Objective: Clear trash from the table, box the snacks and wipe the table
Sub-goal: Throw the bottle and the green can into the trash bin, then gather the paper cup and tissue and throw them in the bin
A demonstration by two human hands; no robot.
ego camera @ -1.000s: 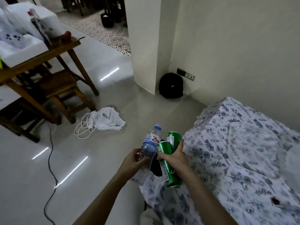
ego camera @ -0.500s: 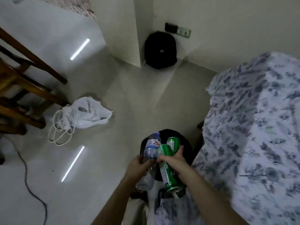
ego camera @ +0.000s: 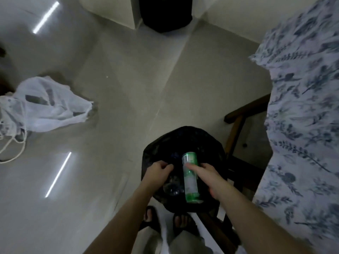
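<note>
One white bag (ego camera: pixel 45 107) lies on the floor at left. Over one black bin bag (ego camera: pixel 183 142) the left hand (ego camera: pixel 157 173) curls above one clear bottle (ego camera: pixel 171 188); I cannot tell if it grips. One green can (ego camera: pixel 190 180) sits over the bin, the right hand (ego camera: pixel 211 178) laying a finger across it, hold uncertain. One floral cloth (ego camera: pixel 302 125) crowds the right

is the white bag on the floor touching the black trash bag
No, the white bag lies off to the left, with bare floor between it and the black trash bag.
</note>
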